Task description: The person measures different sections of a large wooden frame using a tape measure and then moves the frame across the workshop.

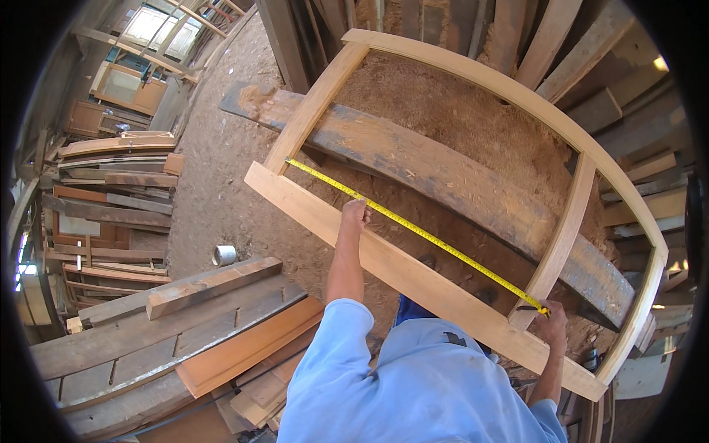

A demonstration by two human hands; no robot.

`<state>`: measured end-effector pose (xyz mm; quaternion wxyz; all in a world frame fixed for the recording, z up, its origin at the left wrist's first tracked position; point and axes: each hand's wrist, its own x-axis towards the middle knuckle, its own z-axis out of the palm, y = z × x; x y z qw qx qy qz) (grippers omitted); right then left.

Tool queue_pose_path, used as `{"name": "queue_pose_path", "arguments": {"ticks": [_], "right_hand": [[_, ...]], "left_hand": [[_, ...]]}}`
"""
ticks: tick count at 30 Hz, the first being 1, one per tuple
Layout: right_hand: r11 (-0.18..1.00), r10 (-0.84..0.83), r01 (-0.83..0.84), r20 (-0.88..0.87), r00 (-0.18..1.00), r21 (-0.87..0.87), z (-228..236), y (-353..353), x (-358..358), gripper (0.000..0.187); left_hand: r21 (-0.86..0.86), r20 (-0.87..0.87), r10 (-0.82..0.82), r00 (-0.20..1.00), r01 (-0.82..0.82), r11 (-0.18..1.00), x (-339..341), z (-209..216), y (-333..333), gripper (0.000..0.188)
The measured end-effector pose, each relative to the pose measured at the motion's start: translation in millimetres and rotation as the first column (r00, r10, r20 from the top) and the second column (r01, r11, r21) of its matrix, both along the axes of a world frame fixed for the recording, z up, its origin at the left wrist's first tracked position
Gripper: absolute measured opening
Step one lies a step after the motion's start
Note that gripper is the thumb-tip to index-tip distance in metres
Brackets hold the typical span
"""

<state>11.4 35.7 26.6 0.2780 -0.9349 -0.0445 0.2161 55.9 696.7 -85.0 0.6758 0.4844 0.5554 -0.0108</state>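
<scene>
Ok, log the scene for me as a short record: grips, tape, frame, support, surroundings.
left grip: closed on the blade, partway along
right grip: holding the case end
tape measure: yellow, stretched between the left crosspiece and right crosspiece
wooden frame: one curved rail, one straight
support: weathered plank beneath the crosspieces
surroundings: white container on the ground, left; stacked timber beyond

A long, weathered plank bench [443,177] carries a pale wooden frame [436,286], its two crosspieces [321,103] spanning the top near the left and right ends; brown debris [258,105] dusts the left end.
</scene>
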Motion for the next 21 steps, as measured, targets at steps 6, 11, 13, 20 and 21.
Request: {"name": "queue_pose_path", "arguments": {"ticks": [6,11,13,20,21], "right_hand": [[0.997,-0.049,0.049,-0.009,0.999,-0.068,-15.8,-49.6,-8.1,0.041],[0.991,-0.094,0.090,-0.039,0.995,-0.097,-15.8,-56.3,-11.1,0.043],[0.994,-0.083,0.082,-0.002,0.997,-0.069,-20.9,-56.6,-11.6,0.042],[0.998,-0.014,0.019,0.074,0.997,-0.060,-54.8,-76.5,-19.5,0.039],[1.000,-0.009,0.008,0.120,0.993,0.011,-58.4,-71.7,-14.3,0.039]], "left_hand": [[-0.034,0.016,-0.005,1.000,0.005,0.999,-5.7,-12.6,11.5,0.014],[-0.002,0.011,0.043,0.999,-0.043,0.999,0.5,-9.6,4.5,0.018],[0.014,0.020,0.065,0.998,-0.066,0.998,-4.6,-9.8,9.8,0.021],[-0.138,0.197,0.070,0.978,-0.043,0.989,-3.9,-13.6,18.5,0.026],[-0.267,0.179,0.159,0.971,-0.107,0.958,-13.8,-21.6,34.0,0.031]]}}
